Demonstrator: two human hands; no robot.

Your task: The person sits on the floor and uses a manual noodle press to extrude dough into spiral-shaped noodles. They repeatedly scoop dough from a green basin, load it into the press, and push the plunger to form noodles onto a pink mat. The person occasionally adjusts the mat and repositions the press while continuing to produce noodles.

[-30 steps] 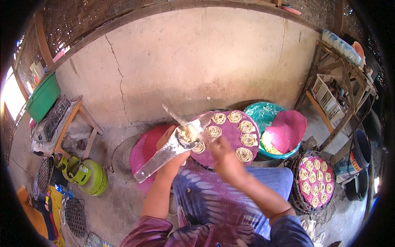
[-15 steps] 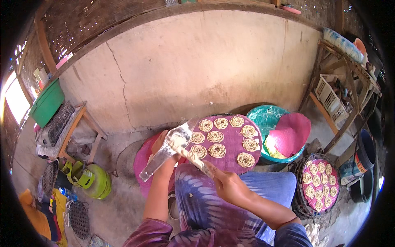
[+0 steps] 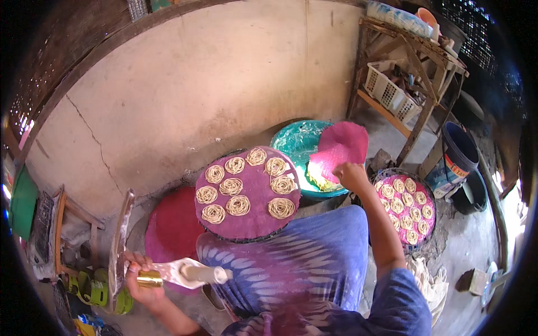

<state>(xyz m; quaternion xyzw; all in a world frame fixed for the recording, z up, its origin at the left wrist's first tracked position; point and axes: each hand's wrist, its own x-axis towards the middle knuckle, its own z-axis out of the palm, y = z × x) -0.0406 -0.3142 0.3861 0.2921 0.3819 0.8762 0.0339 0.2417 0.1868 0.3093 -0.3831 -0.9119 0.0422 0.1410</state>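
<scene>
My left hand (image 3: 143,274), at lower left, is closed round a dough press (image 3: 175,271). The press has a long flat floury board, a brass-coloured tube and a whitish rod pointing right. My right hand (image 3: 353,177) is over the near right side of a teal basin (image 3: 286,143), its fingers curled at the edge of a pink cloth (image 3: 343,143). What those fingers hold, if anything, is hidden. Pale yellow dough (image 3: 320,178) shows under the cloth. In front of my knees lies a round purple-covered tray (image 3: 252,215) bearing several coiled dough-strand rosettes (image 3: 238,205).
A second tray of rosettes (image 3: 408,210) sits at right, near a dark bucket (image 3: 460,147). Behind it stands a wooden rack (image 3: 386,120) with a white basket (image 3: 386,89). At left are a red-pink round cover (image 3: 174,218), a wooden bench (image 3: 61,229) and a green gas cylinder (image 3: 92,291).
My right hand has left the rod and reached right to the basin. My left hand has carried the press down and left, turning it. The view has swung right.
</scene>
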